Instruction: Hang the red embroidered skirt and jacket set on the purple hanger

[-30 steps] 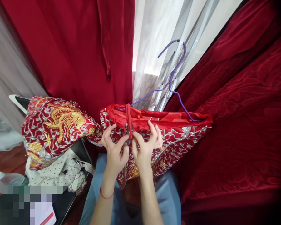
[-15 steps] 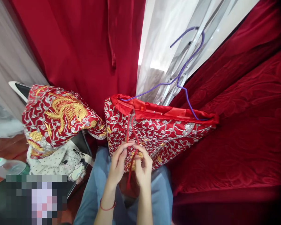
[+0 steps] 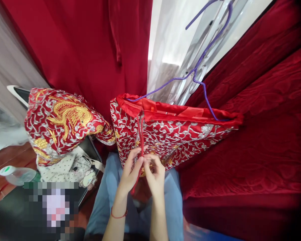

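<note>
Red cords [image 3: 141,145] at the hands [image 3: 130,172] now run closer together than before

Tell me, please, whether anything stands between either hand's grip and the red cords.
Nothing visible does: the left hand and right hand are both at the red cords, in front of the embroidered garment; the purple hanger is higher up.

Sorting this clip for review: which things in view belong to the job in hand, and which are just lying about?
In use:
- red cord, at the fingertips of left hand and right hand
- embroidered garment
- purple hanger

Lying about, untouched:
- similar embroidered cloth
- dotted cloth
- capped bottle
</note>
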Action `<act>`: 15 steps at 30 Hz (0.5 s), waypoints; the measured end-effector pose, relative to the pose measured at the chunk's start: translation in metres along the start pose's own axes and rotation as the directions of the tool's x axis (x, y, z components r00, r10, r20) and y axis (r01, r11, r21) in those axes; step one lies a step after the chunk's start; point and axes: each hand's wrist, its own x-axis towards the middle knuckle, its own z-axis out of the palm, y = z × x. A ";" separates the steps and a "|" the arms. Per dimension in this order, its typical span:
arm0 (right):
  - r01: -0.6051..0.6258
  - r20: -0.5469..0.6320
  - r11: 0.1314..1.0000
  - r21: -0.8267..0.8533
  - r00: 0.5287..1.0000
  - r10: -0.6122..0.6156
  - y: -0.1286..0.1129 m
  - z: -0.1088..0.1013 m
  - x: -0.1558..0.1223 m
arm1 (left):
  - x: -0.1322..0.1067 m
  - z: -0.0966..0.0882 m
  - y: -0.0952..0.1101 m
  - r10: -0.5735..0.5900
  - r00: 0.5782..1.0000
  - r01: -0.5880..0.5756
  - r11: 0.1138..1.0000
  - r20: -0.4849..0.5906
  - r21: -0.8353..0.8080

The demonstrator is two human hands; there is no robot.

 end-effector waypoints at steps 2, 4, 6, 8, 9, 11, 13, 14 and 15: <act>-0.022 0.047 1.000 -0.001 0.999 0.022 0.000 0.001 0.000 | 0.000 -0.001 0.000 -0.002 1.000 0.002 0.999 0.002 0.033; -0.039 0.083 0.999 0.007 0.996 0.038 0.001 0.003 0.000 | 0.002 -0.002 -0.001 -0.001 1.000 0.000 0.999 0.011 0.053; -0.035 0.102 0.999 -0.004 0.994 0.035 0.002 0.004 0.000 | 0.003 -0.002 -0.002 0.011 1.000 -0.011 0.998 0.012 0.061; -0.025 0.097 0.999 -0.042 0.995 0.029 0.003 0.005 -0.001 | 0.004 -0.002 -0.003 0.016 1.000 -0.016 0.998 -0.006 0.062; -0.023 0.092 0.998 -0.063 0.995 0.029 0.003 0.004 -0.001 | 0.004 -0.002 -0.004 0.019 0.999 -0.017 0.998 -0.032 0.059; -0.026 0.084 0.995 -0.097 0.996 0.034 0.003 0.002 -0.001 | 0.006 -0.003 -0.006 0.038 0.993 -0.032 0.998 -0.116 0.059; -0.036 0.075 0.993 -0.111 0.996 0.044 0.002 0.000 -0.001 | 0.008 -0.006 -0.009 0.084 0.974 -0.066 0.994 -0.211 0.092; -0.047 0.073 0.993 -0.111 0.996 0.055 0.002 -0.001 -0.001 | 0.008 -0.008 -0.010 0.115 0.961 -0.083 0.987 -0.253 0.135; -0.062 0.074 0.992 -0.108 0.995 0.070 0.002 -0.002 -0.002 | 0.008 -0.011 -0.011 0.148 0.946 -0.092 0.976 -0.289 0.199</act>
